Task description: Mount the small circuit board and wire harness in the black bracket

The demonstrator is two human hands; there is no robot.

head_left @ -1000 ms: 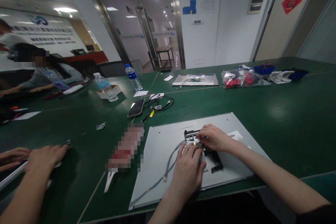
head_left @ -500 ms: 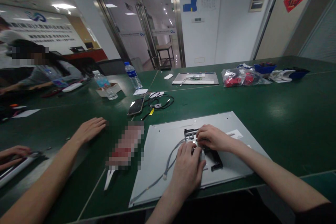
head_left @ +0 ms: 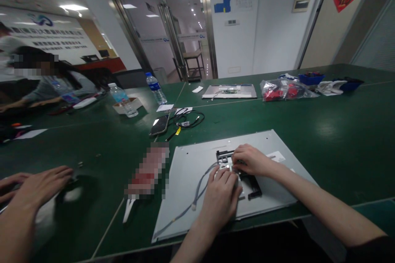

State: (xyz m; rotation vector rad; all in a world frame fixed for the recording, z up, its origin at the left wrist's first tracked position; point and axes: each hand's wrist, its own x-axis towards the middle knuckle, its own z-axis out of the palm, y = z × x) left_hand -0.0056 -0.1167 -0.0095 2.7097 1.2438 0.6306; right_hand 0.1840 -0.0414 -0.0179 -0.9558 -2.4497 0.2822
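the panel [head_left: 188, 181], pale and flat, lies on the counter [head_left: 339, 139] directly before you, its near side close to the edge. near its middle sits the bracket [head_left: 253, 185], black, partly covered by your hands. your left hand [head_left: 222, 193] rests over the bracket's near left part; its fingers lie side by side and lightly bent, the thumb set apart, but you cannot tell from this view whether they grip anything. your right hand [head_left: 251, 161] reaches in from the right, its fingers curled together just beside the left fingertips; whether they pinch a part is hidden. the cable [head_left: 196, 195], grey, runs from the bracket across the panel toward its near left corner. a label [head_left: 278, 156], white, lies on the panel beyond your right wrist. left of the panel, a handle [head_left: 127, 210] extends from a pixelated red-and-pink object; farther back are a phone [head_left: 159, 125] and a coiled black cord [head_left: 185, 124]. a second panel [head_left: 245, 90] lies well apart at the far side, near a clear bag [head_left: 284, 90] with red contents. at far left, a co-worker's hand [head_left: 46, 185] hovers or rests; contact is unclear.
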